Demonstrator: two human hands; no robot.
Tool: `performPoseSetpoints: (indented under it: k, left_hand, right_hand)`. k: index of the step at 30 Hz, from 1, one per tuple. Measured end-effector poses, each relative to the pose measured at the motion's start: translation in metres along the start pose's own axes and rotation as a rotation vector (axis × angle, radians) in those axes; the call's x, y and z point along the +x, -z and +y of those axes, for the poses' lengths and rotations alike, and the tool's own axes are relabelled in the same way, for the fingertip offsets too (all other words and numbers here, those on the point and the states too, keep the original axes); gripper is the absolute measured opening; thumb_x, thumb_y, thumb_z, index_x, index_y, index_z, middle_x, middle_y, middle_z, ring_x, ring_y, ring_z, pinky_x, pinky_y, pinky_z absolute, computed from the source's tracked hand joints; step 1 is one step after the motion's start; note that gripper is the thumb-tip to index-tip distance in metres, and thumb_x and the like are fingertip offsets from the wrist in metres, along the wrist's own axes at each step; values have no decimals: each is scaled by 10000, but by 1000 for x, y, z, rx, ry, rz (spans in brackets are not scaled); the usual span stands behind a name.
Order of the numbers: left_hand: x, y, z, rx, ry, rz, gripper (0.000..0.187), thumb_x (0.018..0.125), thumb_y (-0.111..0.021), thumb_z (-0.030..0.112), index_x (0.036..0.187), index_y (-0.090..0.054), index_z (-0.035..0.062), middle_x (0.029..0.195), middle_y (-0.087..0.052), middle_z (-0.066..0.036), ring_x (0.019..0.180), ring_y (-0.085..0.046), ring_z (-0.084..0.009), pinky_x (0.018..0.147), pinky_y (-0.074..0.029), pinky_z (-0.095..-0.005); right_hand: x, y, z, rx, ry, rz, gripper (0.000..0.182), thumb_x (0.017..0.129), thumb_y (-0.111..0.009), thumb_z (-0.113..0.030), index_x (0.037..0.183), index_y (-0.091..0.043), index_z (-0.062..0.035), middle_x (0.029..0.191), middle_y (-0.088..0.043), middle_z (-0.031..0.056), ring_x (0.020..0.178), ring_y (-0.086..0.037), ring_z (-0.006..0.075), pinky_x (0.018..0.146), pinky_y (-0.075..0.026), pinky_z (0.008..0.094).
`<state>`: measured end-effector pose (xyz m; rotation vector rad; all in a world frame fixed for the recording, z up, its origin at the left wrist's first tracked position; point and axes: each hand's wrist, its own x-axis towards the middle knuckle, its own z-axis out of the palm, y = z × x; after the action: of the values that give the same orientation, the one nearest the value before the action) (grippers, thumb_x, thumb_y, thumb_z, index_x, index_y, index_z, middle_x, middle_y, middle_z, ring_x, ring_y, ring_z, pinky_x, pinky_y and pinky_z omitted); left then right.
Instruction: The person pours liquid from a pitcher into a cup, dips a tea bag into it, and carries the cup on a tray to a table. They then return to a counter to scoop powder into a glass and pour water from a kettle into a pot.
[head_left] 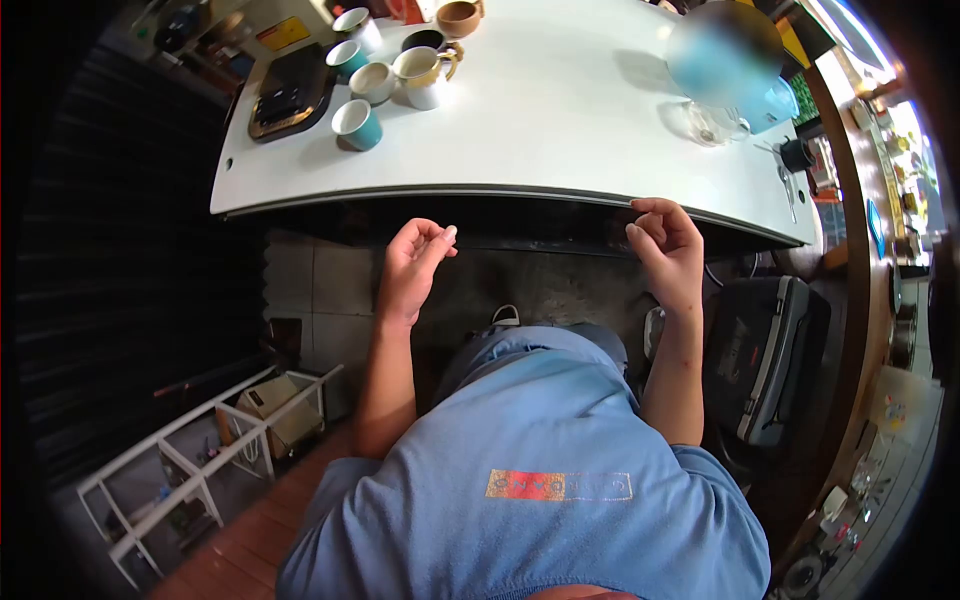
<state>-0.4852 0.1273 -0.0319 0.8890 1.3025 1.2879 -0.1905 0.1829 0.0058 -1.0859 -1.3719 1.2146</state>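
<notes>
My left hand (418,262) is held in the air just in front of the table's near edge. Its fingers are curled in, the thumb lies against the index finger, and I see nothing in it. Opposite it, my right hand (668,248) hovers at the same edge, its fingers bent and the thumb standing apart, with nothing held. The white table (540,130) spreads beyond both hands. Closest to my left hand among the cups is a teal cup (358,126). Behind it stand a white cup (373,84) and a white mug with a brown handle (424,88).
More cups, including a brown cup (458,20), stand farther back, beside a black flat device (290,95). On the right are a clear glass jug (712,126), a spoon (788,190) and a blurred light-blue shape (722,65). A black case (765,360) is below; a white rack (190,480) is lower left.
</notes>
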Motion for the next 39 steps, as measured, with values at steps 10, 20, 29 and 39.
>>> performPoseSetpoints:
  k: [10,20,29,39]
  left_hand:
    - [62,-37,-2,24,57,-123,126,879,-633,164,846,-562,65,785,-565,8,746,-550,-78,712,-424,-213]
    - [112,-143,1,78,59,-126,140,886,-625,174,838,-553,64,771,-553,10,743,-540,-85,710,-421,-223]
    - [171,-297,-5,166,103,13,159,880,-629,193,833,-554,62,764,-569,6,745,-556,-93,727,-414,-244]
    - [227,-372,14,269,102,6,191,871,-642,229,837,-551,65,767,-536,14,762,-541,-104,735,-399,-251]
  right_hand:
    - [-1,47,0,-93,-37,193,221,825,-619,29,1045,-606,15,729,-433,-70,685,-404,9,643,-346,160]
    - [57,152,19,-4,-54,236,219,822,-621,26,1040,-612,19,718,-443,-65,687,-423,19,658,-364,171]
    - [161,307,30,-163,41,186,192,820,-634,-15,1010,-622,10,698,-430,-59,671,-419,31,645,-367,184]
    - [214,363,33,-339,18,191,323,811,-666,-66,1123,-592,-36,661,-481,-30,609,-438,42,571,-374,200]
